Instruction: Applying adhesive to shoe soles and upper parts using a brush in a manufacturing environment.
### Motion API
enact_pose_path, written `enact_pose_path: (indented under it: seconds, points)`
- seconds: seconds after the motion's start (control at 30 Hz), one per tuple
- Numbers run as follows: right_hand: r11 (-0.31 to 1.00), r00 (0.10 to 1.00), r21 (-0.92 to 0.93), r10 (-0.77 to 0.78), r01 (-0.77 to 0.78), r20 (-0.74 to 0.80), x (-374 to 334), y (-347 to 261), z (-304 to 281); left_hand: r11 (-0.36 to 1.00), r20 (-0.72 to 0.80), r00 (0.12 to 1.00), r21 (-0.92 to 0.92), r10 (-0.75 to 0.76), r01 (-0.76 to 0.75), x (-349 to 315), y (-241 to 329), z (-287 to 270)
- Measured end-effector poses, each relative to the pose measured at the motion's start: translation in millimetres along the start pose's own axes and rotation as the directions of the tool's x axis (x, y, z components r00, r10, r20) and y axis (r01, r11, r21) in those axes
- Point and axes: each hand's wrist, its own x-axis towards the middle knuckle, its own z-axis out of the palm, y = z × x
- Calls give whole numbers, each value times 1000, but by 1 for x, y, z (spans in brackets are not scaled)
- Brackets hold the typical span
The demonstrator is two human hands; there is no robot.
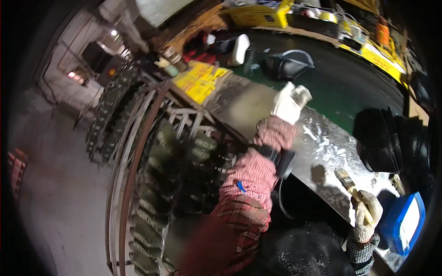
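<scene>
My left hand [290, 102], in a white glove, reaches over the worktable with its fingers partly spread and nothing visible in them. Just beyond its fingertips lies a black curved, hollow piece [292, 64] on the dark green surface. My right hand [368, 214], also gloved, is closed around a brush [346, 181], whose bristles point up and left over a metal plate [329, 149] smeared with white. Right beside that hand stands a blue tub [407, 224] holding something white.
Stacked black pieces [380, 140] stand at the right edge of the table. Yellow printed sheets [201, 82] and a white bottle [240, 49] are on the far left. Yellow boxes [258, 16] line the back. At left, a metal rack [138, 170] holds several dark, shoe-like forms.
</scene>
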Motion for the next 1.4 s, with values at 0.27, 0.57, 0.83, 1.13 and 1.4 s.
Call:
enact_pose_path:
  seconds: [0.27, 0.57, 0.83, 1.13, 1.4]
  points:
    - [996, 992, 85, -9, -1, 125, -1, -11, 32, -205, 105, 273, 906, 956, 370, -239, 172, 15]
    - [953, 966, 164, 247, -256, 70, -23, -52, 37, 331, -367, 123, 912, 922, 242, -242, 238, -63]
    - [881, 946, -464, -63, -97, -317, -50, -69, -72, 882, -366, 805, 135, 467, -451, -323, 176, 5]
    - [860, 610, -271, 57, -432, -790, -71, -71, -182, 930, -61, 954, -248, -294, 271, -265, 51, 84]
    - [905, 610, -228, 42, -358, -791, -123, -57, -198, 668, -45, 734, -456, -677, 588, -302, -18, 47]
